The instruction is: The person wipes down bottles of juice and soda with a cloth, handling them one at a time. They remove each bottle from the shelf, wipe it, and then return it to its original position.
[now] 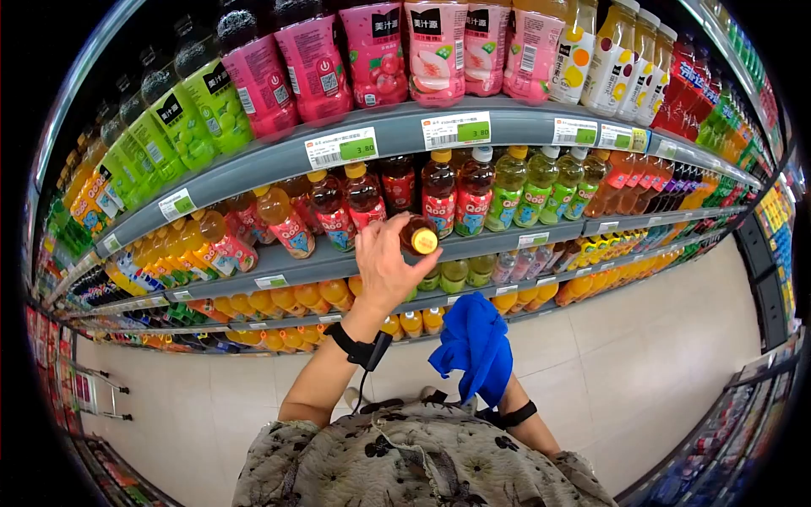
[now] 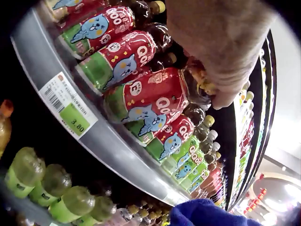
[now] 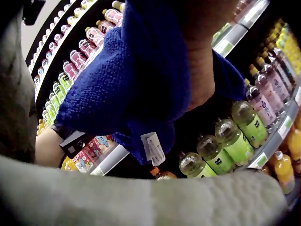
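My left hand (image 1: 387, 266) grips a dark drink bottle (image 1: 420, 237) near its yellow cap, with the bottle tilted at the front of the middle shelf. In the left wrist view the fingers of this hand (image 2: 225, 47) are round the top of that bottle (image 2: 157, 94), whose label is red and green; its base is by the shelf edge. A blue cloth (image 1: 475, 346) bunches over my right hand, below the shelves, and hides most of it. The right wrist view shows the cloth (image 3: 113, 80) wrapped about the hand (image 3: 202, 77), fingers hidden.
Rows of similar bottles (image 1: 363, 196) flank the gripped one. Pink-labelled bottles (image 1: 374, 51) stand on the shelf above, orange drinks (image 1: 308, 297) below. Price tags line the shelf edge (image 1: 397, 127). A trolley (image 1: 101, 393) stands at the left, on the tiled floor (image 1: 608, 363).
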Available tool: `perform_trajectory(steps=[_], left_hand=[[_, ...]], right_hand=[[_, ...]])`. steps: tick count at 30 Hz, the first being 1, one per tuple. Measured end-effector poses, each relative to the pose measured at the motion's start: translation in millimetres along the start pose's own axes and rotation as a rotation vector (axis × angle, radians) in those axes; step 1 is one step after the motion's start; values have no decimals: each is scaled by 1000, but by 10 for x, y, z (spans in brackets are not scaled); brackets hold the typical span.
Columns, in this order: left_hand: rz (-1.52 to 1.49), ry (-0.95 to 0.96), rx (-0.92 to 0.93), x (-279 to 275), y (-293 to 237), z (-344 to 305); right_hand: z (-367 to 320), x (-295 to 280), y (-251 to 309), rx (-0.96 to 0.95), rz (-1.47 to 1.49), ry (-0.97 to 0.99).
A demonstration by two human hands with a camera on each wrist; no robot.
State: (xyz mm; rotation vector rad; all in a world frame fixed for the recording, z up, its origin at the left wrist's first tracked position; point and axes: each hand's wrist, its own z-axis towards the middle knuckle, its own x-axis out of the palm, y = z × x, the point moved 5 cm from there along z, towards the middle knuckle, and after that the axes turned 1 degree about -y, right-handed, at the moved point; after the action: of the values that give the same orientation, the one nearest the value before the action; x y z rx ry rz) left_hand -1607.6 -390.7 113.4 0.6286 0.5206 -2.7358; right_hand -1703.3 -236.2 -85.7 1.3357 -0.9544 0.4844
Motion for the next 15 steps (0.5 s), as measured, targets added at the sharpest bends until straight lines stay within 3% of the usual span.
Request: perform_trajectory(steps=[6, 8, 9, 12, 13, 15], left_hand=[[-75, -96, 34, -83, -2, -15], [-164, -152, 6, -187, -39, 17], [-163, -149, 4, -247, -96, 38], [-291, -160, -6, -331, -205, 10], [-293, -159, -5, -353, -235, -52], [-392, -2, -71, -338, -285, -201]], right_hand=[[-52, 307, 247, -3, -27, -151], [-60, 387, 433, -280, -827, -147], [-42, 409, 474, -277, -826, -148], [60, 648, 732, -418, -1438, -126], [58, 785, 795, -419, -1437, -129], [44, 973, 922, -416, -595, -199]])
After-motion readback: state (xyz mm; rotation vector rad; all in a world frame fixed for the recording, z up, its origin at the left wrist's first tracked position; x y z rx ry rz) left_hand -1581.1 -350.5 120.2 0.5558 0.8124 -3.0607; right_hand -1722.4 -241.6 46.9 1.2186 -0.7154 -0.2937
